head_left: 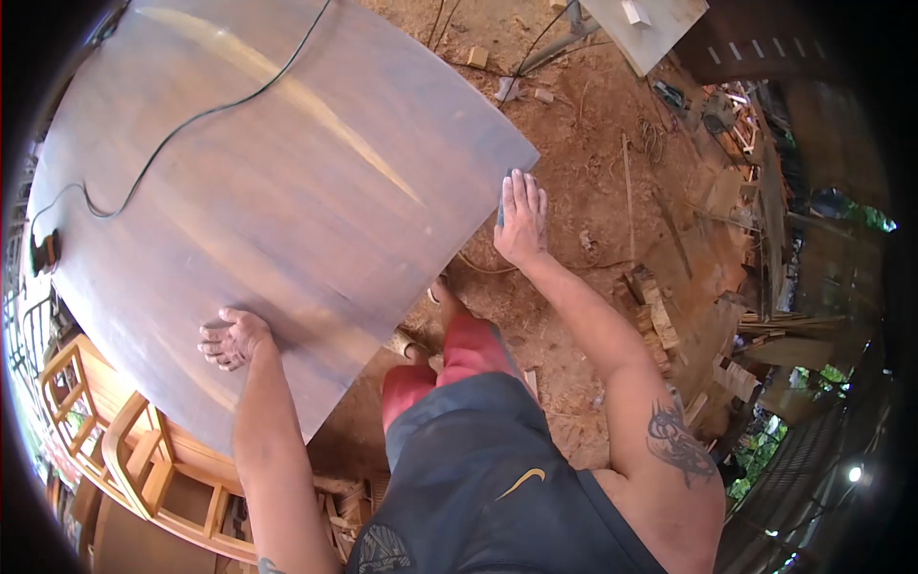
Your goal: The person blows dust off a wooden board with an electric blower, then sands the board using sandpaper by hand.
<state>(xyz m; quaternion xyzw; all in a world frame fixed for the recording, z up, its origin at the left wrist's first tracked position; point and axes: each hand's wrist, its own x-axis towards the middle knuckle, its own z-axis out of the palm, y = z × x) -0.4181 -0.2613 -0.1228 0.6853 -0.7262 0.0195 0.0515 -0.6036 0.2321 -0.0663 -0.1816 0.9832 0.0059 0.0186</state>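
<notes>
A large wooden panel (pixel 316 182) with a greyish, streaked surface fills the left and middle of the head view. My left hand (pixel 234 340) is over its lower left part, fingers spread and holding nothing. At the panel's right edge, near the corner, is my right hand (pixel 523 218). Its fingers are pressed together over a small dark bluish thing (pixel 500 205) against the edge, mostly hidden by the hand. A dark power tool (pixel 45 251) sits at the panel's far left edge, and its green cable (pixel 191 119) runs over the surface.
Wooden chair-like frames (pixel 143 454) stand below the panel at the left. Sawdust and wood scraps (pixel 655 311) cover the ground at the right. A pale board (pixel 645 33) with a small block on it is at the top right. A thin cord lies near my feet.
</notes>
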